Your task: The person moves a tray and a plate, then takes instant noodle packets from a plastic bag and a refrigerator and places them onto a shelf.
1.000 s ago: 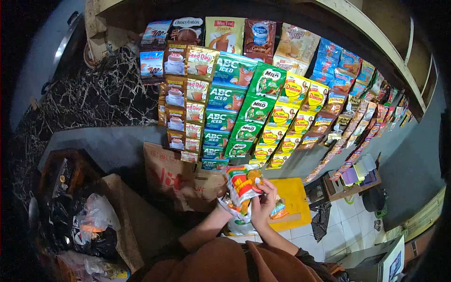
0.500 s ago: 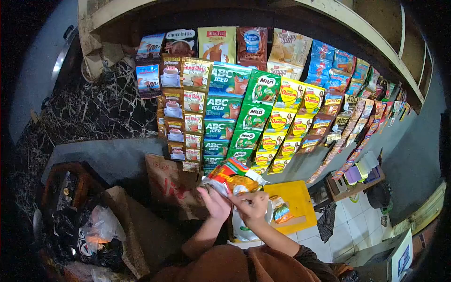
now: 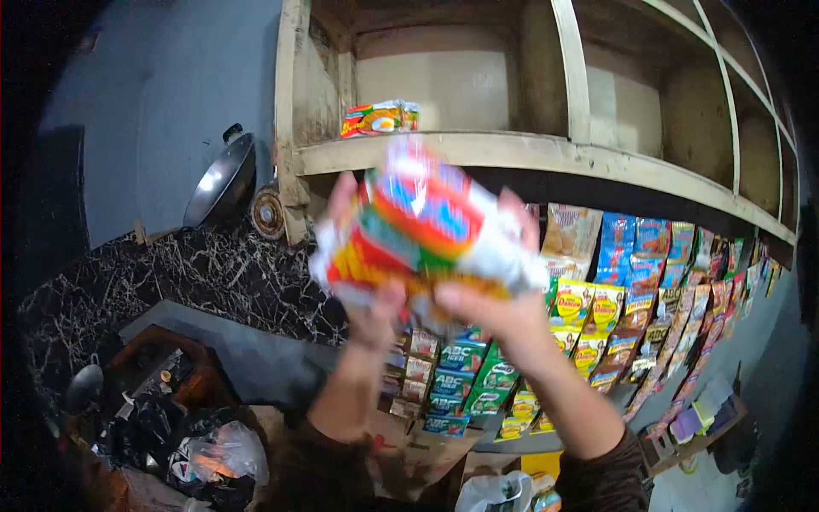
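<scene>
Both of my hands hold up red, green and white noodle packets (image 3: pixel 418 218), blurred by motion, in front of the shelf edge. My left hand (image 3: pixel 371 311) grips them at the left and lower side. On the right, my right hand (image 3: pixel 503 316) has its fingers wrapped round the packets. How many packets there are, I cannot tell. Behind and above them, a few similar packets (image 3: pixel 380 119) lie in the left compartment of the wooden shelf (image 3: pixel 478 152).
Strips of drink sachets (image 3: pixel 589 316) hang under the shelf. A wok (image 3: pixel 223 181) hangs on the left wall above a dark marbled surface (image 3: pixel 196 273). Black and clear plastic bags (image 3: pixel 213 456) lie at the lower left. A white bag (image 3: pixel 495 495) is at the bottom.
The view has tilted up, bringing the shelf compartments and wok into sight. Both hands have lifted the packets from above the yellow surface to the shelf's height.
</scene>
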The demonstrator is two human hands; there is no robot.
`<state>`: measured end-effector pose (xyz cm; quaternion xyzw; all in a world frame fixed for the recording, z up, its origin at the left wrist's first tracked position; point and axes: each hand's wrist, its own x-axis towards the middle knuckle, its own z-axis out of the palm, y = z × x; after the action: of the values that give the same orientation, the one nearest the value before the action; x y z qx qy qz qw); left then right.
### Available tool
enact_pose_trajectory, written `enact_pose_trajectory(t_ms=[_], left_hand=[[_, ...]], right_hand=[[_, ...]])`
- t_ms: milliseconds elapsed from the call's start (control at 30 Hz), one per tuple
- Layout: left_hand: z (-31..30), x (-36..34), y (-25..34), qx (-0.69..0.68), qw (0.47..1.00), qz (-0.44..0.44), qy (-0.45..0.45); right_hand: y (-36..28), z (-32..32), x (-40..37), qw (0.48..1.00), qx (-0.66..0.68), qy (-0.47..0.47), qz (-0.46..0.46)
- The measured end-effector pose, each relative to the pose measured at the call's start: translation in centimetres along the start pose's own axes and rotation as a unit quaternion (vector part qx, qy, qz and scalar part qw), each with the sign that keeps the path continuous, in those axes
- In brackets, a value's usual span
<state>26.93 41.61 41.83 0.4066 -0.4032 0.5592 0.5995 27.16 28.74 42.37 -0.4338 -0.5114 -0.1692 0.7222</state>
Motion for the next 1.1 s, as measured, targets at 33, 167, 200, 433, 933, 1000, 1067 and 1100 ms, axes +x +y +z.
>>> enact_pose_trajectory(t_ms=[33, 167, 200, 433, 933, 1000, 1067, 1100], left_hand=[[-1.7, 3.6, -0.2, 0.069, 0.993, 0.055, -0.072], [-1.5, 14.7, 0.3, 0.134, 0.984, 0.077, -0.092], [-2.0, 16.9, -0.8, 0.154, 0.980, 0.084, -0.097], [-6.0, 25.2, -6.7, 0.271, 0.928, -0.219, -0.135], [-7.3, 24.3, -10.0, 0.599, 0.788, -0.067, -0.125], [-7.8, 24.6, -9.9, 0.613, 0.765, -0.064, -0.186], [-7.9, 24.7, -10.2, 0.605, 0.766, -0.069, -0.207], [-7.7, 24.6, -10.1, 0.624, 0.750, -0.075, -0.205]], right_hand=[[-0.5, 0.2, 2.8, 0.996, -0.037, -0.018, -0.077], [-3.1, 1.2, 13.8, 0.947, -0.232, -0.026, -0.222], [-2.7, 1.2, 16.5, 0.952, -0.258, -0.027, -0.164], [5.0, 3.1, 28.5, 0.909, -0.405, -0.091, 0.039], [6.9, 4.1, 32.5, 0.767, -0.628, -0.094, 0.093], [6.2, 2.9, 33.6, 0.771, -0.581, -0.243, 0.099], [7.2, 2.4, 33.8, 0.748, -0.596, -0.282, 0.077], [7.4, 2.5, 33.7, 0.740, -0.615, -0.259, 0.084]])
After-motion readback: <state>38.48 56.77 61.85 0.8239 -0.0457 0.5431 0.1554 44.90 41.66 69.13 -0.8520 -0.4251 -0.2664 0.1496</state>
